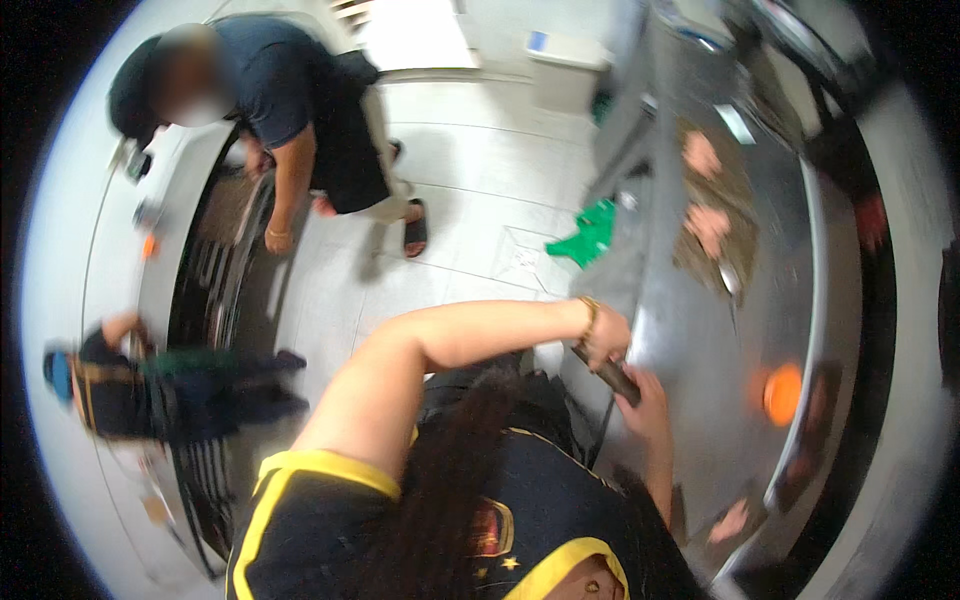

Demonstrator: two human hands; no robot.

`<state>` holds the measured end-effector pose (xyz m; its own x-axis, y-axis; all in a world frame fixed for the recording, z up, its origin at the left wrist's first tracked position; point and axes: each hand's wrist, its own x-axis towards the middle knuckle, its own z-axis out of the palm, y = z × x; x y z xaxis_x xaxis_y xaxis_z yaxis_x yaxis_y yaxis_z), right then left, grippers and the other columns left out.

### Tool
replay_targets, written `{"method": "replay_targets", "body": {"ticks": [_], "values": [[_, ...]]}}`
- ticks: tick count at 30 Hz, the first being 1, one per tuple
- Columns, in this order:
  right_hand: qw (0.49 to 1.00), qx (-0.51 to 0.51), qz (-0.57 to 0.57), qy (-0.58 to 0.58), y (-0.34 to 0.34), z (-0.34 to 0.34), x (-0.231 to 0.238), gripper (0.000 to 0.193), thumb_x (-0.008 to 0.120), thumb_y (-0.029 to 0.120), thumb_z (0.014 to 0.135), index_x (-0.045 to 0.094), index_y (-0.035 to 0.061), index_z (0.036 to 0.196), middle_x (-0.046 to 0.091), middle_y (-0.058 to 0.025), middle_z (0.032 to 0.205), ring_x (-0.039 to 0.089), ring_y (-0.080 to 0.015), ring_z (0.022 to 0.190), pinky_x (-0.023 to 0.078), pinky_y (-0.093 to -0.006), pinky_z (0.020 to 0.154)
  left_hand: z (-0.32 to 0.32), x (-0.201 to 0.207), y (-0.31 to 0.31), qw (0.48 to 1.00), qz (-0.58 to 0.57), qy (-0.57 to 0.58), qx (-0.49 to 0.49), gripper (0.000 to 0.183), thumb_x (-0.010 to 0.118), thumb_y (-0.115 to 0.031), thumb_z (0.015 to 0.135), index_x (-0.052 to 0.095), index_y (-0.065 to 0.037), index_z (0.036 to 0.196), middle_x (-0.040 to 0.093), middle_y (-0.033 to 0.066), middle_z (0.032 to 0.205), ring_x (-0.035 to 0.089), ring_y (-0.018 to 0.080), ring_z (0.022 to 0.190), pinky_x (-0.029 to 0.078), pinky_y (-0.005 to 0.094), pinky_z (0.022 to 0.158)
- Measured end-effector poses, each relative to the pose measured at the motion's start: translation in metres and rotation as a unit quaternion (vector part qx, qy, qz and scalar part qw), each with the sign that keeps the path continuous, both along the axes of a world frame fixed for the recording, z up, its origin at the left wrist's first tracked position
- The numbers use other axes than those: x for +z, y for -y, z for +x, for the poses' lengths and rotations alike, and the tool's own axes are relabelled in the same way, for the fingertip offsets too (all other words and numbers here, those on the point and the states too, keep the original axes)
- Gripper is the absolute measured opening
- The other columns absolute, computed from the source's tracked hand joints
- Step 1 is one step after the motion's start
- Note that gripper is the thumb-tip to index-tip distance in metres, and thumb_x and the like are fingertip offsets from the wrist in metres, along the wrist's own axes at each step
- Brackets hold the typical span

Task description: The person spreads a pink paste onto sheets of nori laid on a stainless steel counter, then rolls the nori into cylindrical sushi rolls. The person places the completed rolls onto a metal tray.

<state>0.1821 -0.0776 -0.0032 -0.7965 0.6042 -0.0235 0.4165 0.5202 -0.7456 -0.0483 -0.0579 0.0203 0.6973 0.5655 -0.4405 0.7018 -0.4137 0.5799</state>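
My left hand (607, 337), with a bracelet at the wrist, is closed round a short, dark brown rod-like thing (620, 383), whose exact kind I cannot make out. Lower down, my right hand (645, 402) has its fingers at the other end of the same thing. Both hands are close to my body, by the near edge of the steel counter (690, 340). Farther along that counter lies a brown board (738, 215) bearing pinkish pieces that look like raw meat (710, 227). A knife or similar metal utensil (730, 278) rests at the board's near end.
An orange round container (782, 394) sits on the counter's right side. Green cloth or plastic (590, 235) hangs by its left edge. A pale bin (568, 70) stands at the back. Two people work to the left, one bending at the back (290, 110), another nearer (150, 390).
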Motion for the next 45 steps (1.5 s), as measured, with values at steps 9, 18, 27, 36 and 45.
{"method": "replay_targets", "body": {"ticks": [9,18,27,36,45], "values": [[0.989,0.146,0.014,0.001,-0.025,-0.022,0.010,0.043,0.067,-0.002,0.066,0.059,0.0014,0.109,0.061,-0.0163,0.092,0.059,-0.0357,0.087,0.047,-0.0388,0.078,-0.009,-0.003,0.042,0.984,-0.020,-0.056,0.165,0.043,0.080,-0.024,0.059,0.070,-0.013,0.099,0.070,0.0088,0.086,0.067,0.0248,0.079,0.052,0.0383,0.069],[0.936,0.345,0.060,0.012,0.030,-0.117,0.043,0.036,0.072,0.006,0.067,0.061,0.0020,0.101,0.061,-0.0160,0.091,0.059,-0.0359,0.088,0.047,-0.0410,0.077,-0.065,-0.001,0.185,0.921,0.025,-0.010,0.388,0.037,0.081,-0.030,0.057,0.069,-0.016,0.089,0.068,0.0068,0.080,0.065,0.0275,0.079,0.050,0.0407,0.065],[0.830,0.551,0.064,0.056,0.208,-0.224,0.056,0.034,0.069,0.005,0.067,0.063,0.0038,0.100,0.062,-0.0157,0.090,0.059,-0.0358,0.089,0.047,-0.0421,0.078,-0.085,-0.005,0.438,0.774,0.033,0.043,0.630,0.035,0.080,-0.028,0.057,0.069,-0.015,0.087,0.067,0.0053,0.074,0.064,0.0252,0.073,0.049,0.0399,0.064],[0.617,0.783,0.071,0.014,0.522,-0.315,0.072,0.029,0.068,0.007,0.068,0.063,0.0032,0.097,0.062,-0.0144,0.088,0.060,-0.0342,0.085,0.049,-0.0413,0.075,-0.026,0.035,0.770,0.534,0.040,0.017,0.845,0.036,0.075,-0.028,0.061,0.069,-0.013,0.092,0.069,0.0082,0.082,0.065,0.0271,0.079,0.051,0.0394,0.069],[0.348,0.937,0.045,0.001,0.789,-0.354,0.103,0.036,0.065,0.005,0.066,0.062,0.0032,0.102,0.063,-0.0147,0.094,0.059,-0.0336,0.094,0.048,-0.0425,0.083,0.060,0.091,0.965,0.238,0.000,0.035,0.971,0.034,0.074,-0.024,0.064,0.068,-0.011,0.095,0.069,0.0067,0.084,0.066,0.0243,0.077,0.051,0.0352,0.070]]}}
